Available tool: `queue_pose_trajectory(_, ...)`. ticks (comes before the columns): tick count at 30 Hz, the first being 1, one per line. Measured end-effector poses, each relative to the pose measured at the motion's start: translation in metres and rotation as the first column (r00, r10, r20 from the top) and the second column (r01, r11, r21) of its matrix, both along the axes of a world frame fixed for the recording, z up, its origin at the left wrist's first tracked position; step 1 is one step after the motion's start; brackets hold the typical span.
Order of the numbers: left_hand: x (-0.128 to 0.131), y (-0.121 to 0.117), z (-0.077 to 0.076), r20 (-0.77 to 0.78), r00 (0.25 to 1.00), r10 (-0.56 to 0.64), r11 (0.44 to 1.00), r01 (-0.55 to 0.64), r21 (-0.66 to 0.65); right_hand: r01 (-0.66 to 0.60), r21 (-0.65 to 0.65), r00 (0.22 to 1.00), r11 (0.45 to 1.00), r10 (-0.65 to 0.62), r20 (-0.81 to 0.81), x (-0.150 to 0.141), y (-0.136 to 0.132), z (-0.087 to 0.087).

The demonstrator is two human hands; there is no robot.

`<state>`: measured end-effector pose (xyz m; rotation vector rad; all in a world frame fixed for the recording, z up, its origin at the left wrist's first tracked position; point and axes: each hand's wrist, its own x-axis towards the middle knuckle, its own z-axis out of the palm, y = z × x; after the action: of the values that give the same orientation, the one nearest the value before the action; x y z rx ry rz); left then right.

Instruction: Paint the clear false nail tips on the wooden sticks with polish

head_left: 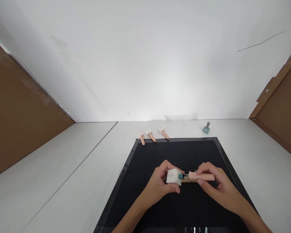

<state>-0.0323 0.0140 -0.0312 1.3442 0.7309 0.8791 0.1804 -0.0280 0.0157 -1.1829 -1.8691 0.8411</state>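
My left hand (161, 181) grips a white square nail polish bottle (172, 177), tipped on its side with its neck pointing right. Green polish marks the bottle's neck. Between thumb and fingers, my right hand (214, 184) pinches the pink brush cap (201, 176). The cap is off the neck, and its dark brush stem runs between cap and bottle opening; whether the tip is still inside I cannot tell. Beneath the hands, partly hidden, lies a small tan strip (190, 180) on the black mat (169, 155).
Three white bottles with pink caps lie along the mat's far edge: a left one (142, 138), a middle one (150, 135) and a right one (163, 132). A teal bottle with a silver cap (206, 128) stands at the back right. Behind is a white wall (145, 64); brown cardboard panels (21, 106) flank the table.
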Motion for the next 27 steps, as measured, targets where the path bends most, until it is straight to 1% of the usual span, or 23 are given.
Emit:
queue_pose_trajectory(2,-0.0002,-0.0003,-0.0004,0.027,1.000,0.004,1.000,-0.003,-0.008,0.002,0.073,1.000,0.997,-0.001,-0.020,-0.0001,0.0004,0.0008)
queue_pose_trajectory(5,-0.0003,-0.0005,0.0004,0.022,1.000,0.007,1.000,-0.007,-0.027,-0.056,0.157,0.995,0.986,0.068,-0.071,-0.0005,0.0011,0.0025)
queue_pose_trajectory(9,-0.0002,0.0003,-0.0001,0.022,1.000,-0.016,0.999,0.017,-0.049,-0.125,0.213,0.985,0.969,0.147,-0.092,-0.0002,0.0016,0.0022)
queue_pose_trajectory(13,0.0005,0.0021,-0.0019,0.039,0.999,-0.006,0.997,0.009,-0.079,-0.140,0.261,0.985,0.955,0.162,-0.062,0.0012,0.0029,0.0001)
queue_pose_trajectory(19,0.0015,0.0029,0.0014,0.022,0.999,0.029,0.993,-0.027,-0.111,-0.135,0.265,0.989,0.955,0.144,-0.014,0.0017,0.0023,0.0021)
queue_pose_trajectory(22,0.0012,0.0030,0.0020,0.029,0.999,0.018,0.993,-0.014,-0.116,-0.127,0.253,0.991,0.959,0.131,-0.002,0.0014,0.0011,0.0018)
queue_pose_trajectory(27,0.0022,0.0032,0.0011,0.046,0.999,-0.015,0.994,0.019,-0.104,-0.108,0.259,0.993,0.960,0.114,-0.009,0.0012,0.0017,-0.0040)
